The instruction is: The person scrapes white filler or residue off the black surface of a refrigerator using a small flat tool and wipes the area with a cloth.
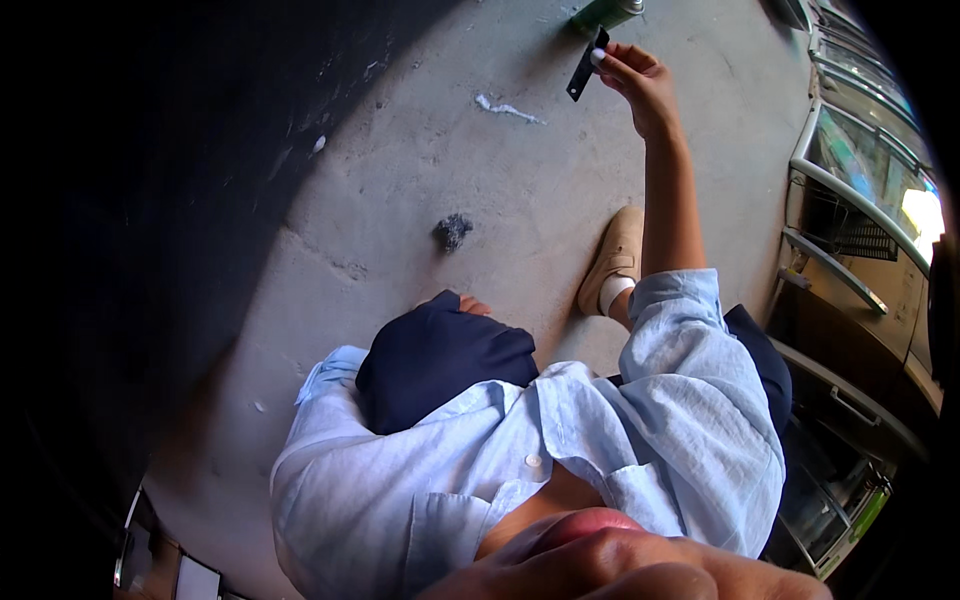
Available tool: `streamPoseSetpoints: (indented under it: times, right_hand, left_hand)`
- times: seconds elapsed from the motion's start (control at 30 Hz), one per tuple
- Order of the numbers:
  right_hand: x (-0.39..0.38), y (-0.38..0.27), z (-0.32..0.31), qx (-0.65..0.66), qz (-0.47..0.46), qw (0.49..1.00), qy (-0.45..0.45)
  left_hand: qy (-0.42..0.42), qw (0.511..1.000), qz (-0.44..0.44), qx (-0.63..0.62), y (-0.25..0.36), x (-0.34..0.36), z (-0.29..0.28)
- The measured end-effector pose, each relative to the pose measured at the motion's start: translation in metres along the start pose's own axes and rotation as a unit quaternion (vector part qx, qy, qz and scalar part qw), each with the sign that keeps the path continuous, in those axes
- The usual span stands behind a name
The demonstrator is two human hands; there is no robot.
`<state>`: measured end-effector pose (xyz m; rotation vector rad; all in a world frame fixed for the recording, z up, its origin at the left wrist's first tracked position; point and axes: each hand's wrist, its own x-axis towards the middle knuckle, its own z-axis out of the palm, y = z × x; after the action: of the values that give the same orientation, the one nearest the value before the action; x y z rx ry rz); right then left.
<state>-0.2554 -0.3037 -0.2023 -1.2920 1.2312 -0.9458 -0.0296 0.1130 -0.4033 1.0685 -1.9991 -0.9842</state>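
My right arm reaches out over the concrete floor. Its hand [640, 80] is closed, with thumb and fingers pinching a flat black strip [581, 78] near its upper end. The strip is narrow, straight-edged, and has a small light spot like a hole near its lower end. Just beyond it stands a green can [606, 14], partly cut off by the frame's top edge. My left hand [474, 305] shows only as a bit of fingers behind my dark-trousered knee [445, 355]. Whether it holds anything is hidden.
A dark grey crumpled clump [454, 232] lies on the floor ahead of my knee. Farther off is a thin whitish scrap [508, 109]. My tan shoe [615, 255] is planted below my right forearm. Glass-fronted metal-framed cabinets [865, 160] line the right side. Deep shadow covers the left.
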Motion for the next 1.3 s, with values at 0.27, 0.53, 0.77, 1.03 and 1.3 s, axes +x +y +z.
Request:
streamPoseSetpoints:
  times: [0.27,0.53,0.77,1.03,1.3]
  right_hand:
    - [0.002,0.106,-0.001,-0.650,-0.120,0.746,-0.082]
    - [-0.003,0.039,0.052,0.109,0.145,0.981,-0.069]
    - [-0.029,0.044,0.083,0.164,0.227,0.946,-0.160]
    - [-0.046,0.036,0.111,0.121,0.259,0.943,-0.170]
    - [-0.055,0.053,0.117,0.105,0.252,0.939,-0.207]
  left_hand:
    - [0.001,0.999,0.011,-0.037,0.001,0.009,0.006]
    - [0.098,0.971,-0.181,-0.123,-0.005,0.040,0.006]
    - [0.299,0.820,-0.342,-0.349,0.023,0.165,-0.128]
    - [0.291,0.714,-0.380,-0.511,0.023,0.184,-0.153]
    - [0.339,0.678,-0.421,-0.499,0.020,0.175,-0.141]
